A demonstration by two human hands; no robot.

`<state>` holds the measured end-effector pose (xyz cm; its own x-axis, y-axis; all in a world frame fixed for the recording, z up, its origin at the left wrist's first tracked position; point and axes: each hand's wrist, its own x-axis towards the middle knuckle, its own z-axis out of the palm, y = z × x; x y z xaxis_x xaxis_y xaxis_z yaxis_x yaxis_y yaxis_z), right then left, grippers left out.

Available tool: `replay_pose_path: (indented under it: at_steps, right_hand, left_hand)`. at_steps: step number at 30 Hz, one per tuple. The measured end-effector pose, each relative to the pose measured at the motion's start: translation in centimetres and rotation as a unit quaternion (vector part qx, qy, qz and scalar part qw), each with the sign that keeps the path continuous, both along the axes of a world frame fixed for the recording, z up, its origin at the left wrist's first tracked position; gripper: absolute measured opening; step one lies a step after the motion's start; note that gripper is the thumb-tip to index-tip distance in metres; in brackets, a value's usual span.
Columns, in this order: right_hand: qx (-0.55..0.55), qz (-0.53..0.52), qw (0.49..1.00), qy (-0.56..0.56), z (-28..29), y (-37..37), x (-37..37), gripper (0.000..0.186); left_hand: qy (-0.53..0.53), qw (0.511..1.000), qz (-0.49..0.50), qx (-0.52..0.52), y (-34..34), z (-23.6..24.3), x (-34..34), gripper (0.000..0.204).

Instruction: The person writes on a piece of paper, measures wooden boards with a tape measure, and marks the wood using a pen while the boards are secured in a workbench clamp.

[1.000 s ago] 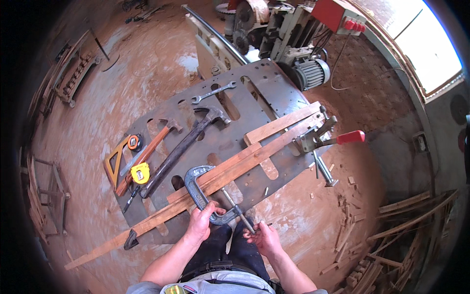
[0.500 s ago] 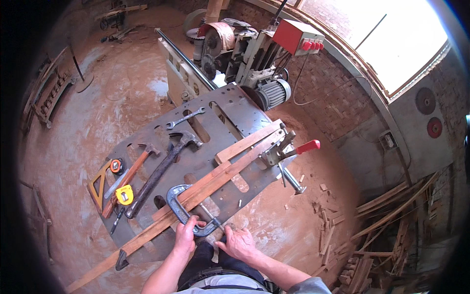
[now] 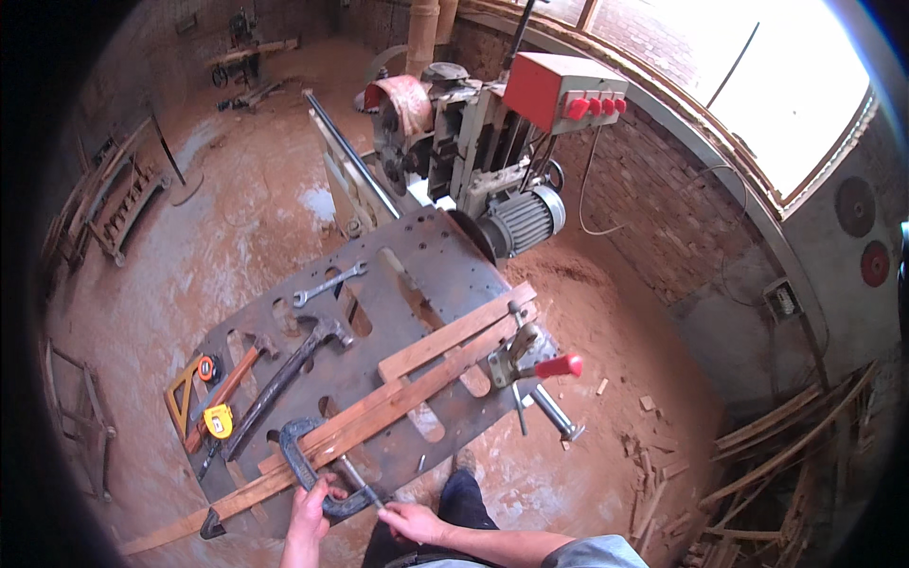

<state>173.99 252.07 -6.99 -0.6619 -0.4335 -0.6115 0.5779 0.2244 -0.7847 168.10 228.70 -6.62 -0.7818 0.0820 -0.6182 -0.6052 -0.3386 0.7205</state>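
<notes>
A blue C-clamp [image 3: 295,461] straddles the wooden strips [image 3: 379,409] near the front edge of the slotted metal table [image 3: 417,237]. My left hand [image 3: 309,512] is closed around the lower part of the clamp's frame. At the outer end of the clamp's screw [image 3: 358,476], my right hand [image 3: 414,522] has its fingers closed on the screw's end. The strips lie side by side, running diagonally across the table. Near their far end stands a toggle clamp with a red handle [image 3: 559,365].
Left on the table lie a wrench [image 3: 329,284], a dark hammer [image 3: 279,385], an orange-handled hammer [image 3: 232,377], a yellow tape measure [image 3: 219,421] and a yellow try square [image 3: 176,396]. Behind stands a machine with a motor [image 3: 525,222]. Wood scraps [image 3: 653,492] litter the floor at right.
The whole view has shifted, so the table and clamp appear lower and further left. Both hands stay on the C-clamp; the right hand's fingers have changed position at the screw's end.
</notes>
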Motion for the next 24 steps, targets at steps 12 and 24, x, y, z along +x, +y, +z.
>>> replay_pose_path:
  at_steps: [12,24]
  right_hand:
    - [0.109,0.085,0.982,0.129,0.8,24.5,-0.3,0.054]
    - [0.316,-0.144,0.938,-0.002,-1.4,35.3,6.4,0.049]
  left_hand:
    - [-0.074,0.992,0.051,-0.088,0.5,1.4,1.1,0.031]
    - [0.352,0.635,-0.214,-0.653,18.0,12.2,-12.4,0.029]
